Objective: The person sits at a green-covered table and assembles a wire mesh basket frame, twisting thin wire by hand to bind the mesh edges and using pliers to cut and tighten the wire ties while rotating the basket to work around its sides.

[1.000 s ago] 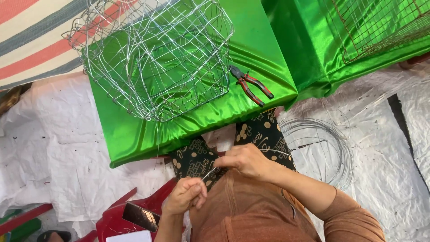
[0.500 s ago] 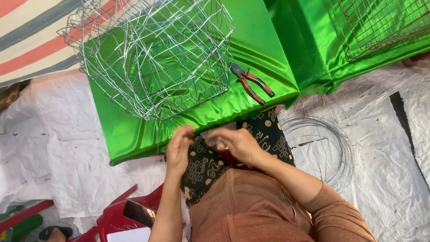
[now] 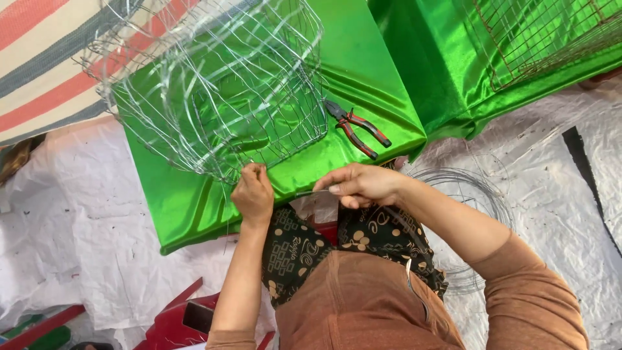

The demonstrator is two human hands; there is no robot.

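Half-built wire basket (image 3: 214,84) standing on the green satin-covered table (image 3: 194,207), tilted a little, its open mouth toward the camera. Frame largely formed already: several hoops and many upright and cross strands in place, sides and bottom readable as a cage. Still uneven, though, with wide gaps between strands and loose bends along the near lower rim, so by the look of it more weaving and tying left than a finished piece would need. Left hand (image 3: 253,193) closed in a fist right at that near lower edge, fingers pinched together on what appears to be a thin strand of wire at the rim; exact strand too fine to make out. Right hand (image 3: 361,185) just beside it over the table edge, thumb and fingers pressed together on a length of wire (image 3: 311,192) running across toward the left hand. Red-handled pliers (image 3: 357,128) lying untouched on the cloth to the right of the basket, near but apart from both hands. Coil of spare wire (image 3: 470,194) resting on the white sheet on the floor beside the right forearm, plenty remaining. Second wire frame (image 3: 538,39) on another green-draped surface at the upper right, well apart, seemingly more regular in mesh.
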